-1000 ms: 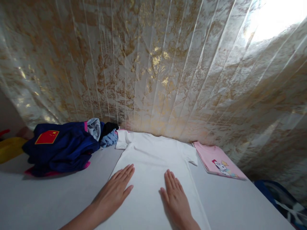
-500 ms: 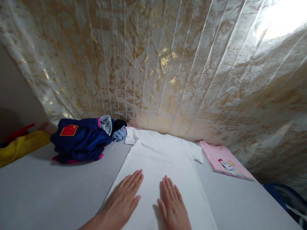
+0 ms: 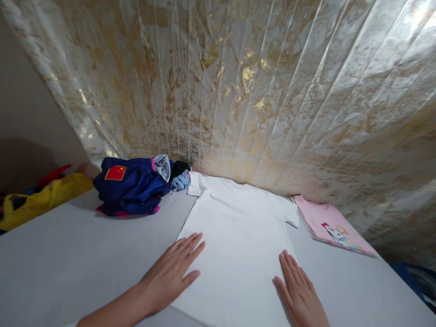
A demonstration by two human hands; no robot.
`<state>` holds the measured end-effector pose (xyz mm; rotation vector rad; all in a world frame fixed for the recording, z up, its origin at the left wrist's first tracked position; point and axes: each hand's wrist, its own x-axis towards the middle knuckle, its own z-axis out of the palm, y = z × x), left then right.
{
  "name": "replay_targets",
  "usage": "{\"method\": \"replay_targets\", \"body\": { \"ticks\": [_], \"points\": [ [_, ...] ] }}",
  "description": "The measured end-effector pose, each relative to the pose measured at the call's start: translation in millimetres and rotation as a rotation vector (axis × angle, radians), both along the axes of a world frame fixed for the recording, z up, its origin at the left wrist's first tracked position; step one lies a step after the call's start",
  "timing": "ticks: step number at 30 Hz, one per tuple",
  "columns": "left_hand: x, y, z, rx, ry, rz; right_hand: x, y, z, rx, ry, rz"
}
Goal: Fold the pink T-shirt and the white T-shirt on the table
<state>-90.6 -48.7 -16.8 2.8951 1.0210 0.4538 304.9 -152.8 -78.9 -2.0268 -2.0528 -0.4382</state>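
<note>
A white short-sleeved T-shirt (image 3: 238,227) lies spread out flat, its collar end toward the curtain and its hem near me. My left hand (image 3: 172,270) rests with fingers stretched out on the shirt's left side, the wrist beyond its edge. Over the right side edge lies my right hand (image 3: 299,290), flat, with its fingers close together and pointing away from me. Neither hand grips the cloth. A soft crease runs near the shirt's left sleeve.
A folded pink T-shirt (image 3: 335,227) with a cartoon print lies at the right. Crumpled dark blue clothing (image 3: 136,188) with a red flag patch sits at the left, beside a yellow cloth item (image 3: 51,200). A gold-patterned curtain (image 3: 218,91) hangs behind the white surface (image 3: 61,268).
My right hand has slid rightward from the shirt's middle to its right edge. My left hand stays on the left side. The view has shifted, and part of the hem now shows.
</note>
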Motion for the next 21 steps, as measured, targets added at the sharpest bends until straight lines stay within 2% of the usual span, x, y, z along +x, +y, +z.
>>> {"method": "replay_targets", "body": {
  "ticks": [4, 7, 10, 12, 15, 19, 21],
  "points": [
    [-1, 1, 1.1, -0.074, -0.014, -0.021, -1, 0, 7.8, 0.075, -0.003, 0.059],
    [-7, -5, 8.4, -0.161, -0.043, -0.119, -20, -2, 33.6, 0.157, 0.039, 0.218],
    [-11, -20, 22.1, -0.249, -0.113, -0.250, -60, -5, 64.1, 0.060, 0.206, 0.473],
    [-10, -30, 31.5, -0.325, -0.165, -0.295, -91, -6, 75.1, -0.066, 0.314, 0.665],
    [-3, -39, 39.3, -0.403, -0.171, -0.282, -125, -3, 71.9, -0.091, 0.351, 0.797],
    [4, -39, 36.6, -0.363, -0.145, -0.281, -139, 5, 55.6, -0.015, 0.337, 0.785],
    [5, -37, 33.7, -0.338, -0.148, -0.302, -140, 6, 53.4, 0.012, 0.352, 0.797]
  ]
}}
